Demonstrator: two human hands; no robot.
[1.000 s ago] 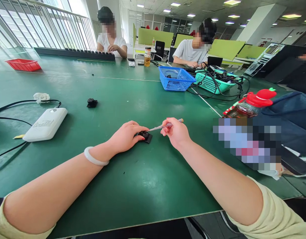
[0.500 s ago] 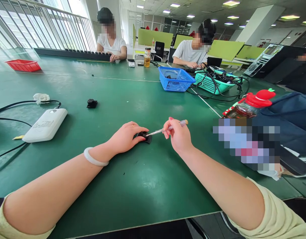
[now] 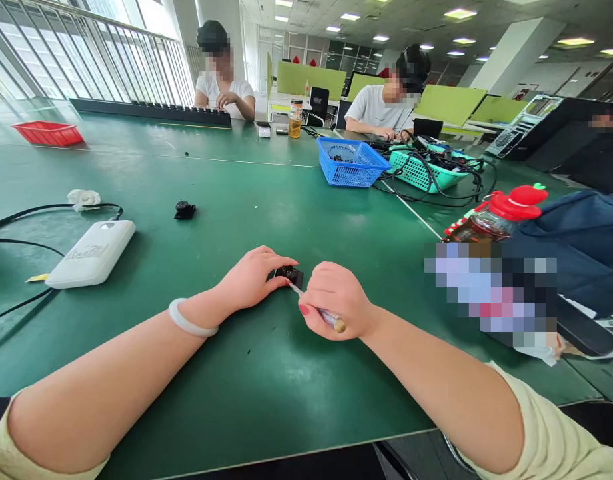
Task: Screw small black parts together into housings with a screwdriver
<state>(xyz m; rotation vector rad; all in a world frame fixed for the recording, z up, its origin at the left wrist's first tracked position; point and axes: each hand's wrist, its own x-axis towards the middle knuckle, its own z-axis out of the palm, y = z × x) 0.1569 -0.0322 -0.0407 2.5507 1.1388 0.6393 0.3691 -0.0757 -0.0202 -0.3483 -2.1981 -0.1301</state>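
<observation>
On the green table (image 3: 266, 373), a small black part (image 3: 292, 273) lies between the thumb and fingers of my left hand (image 3: 254, 279), which grips it from the left. My right hand (image 3: 336, 300) is closed around a thin tool (image 3: 331, 319) with a pale, partly clear handle. The tool's metal tip points left and reaches the near edge of the black part, by my left thumb. Whether the tip touches the part cannot be made out. Another small black part (image 3: 185, 210) sits farther off to the left.
A white power bank (image 3: 92, 253) with black cables is on the left. Beyond are a red tray (image 3: 47, 133), a blue basket (image 3: 351, 163) and a green basket (image 3: 426, 173) with cables. A red-lidded bottle (image 3: 496, 213) and dark bag stand right. Two people sit across the table.
My right hand has moved left and down and turned over, so the tool's handle now points toward me. Its tip has shifted to the near side of the black part. My left hand stays put.
</observation>
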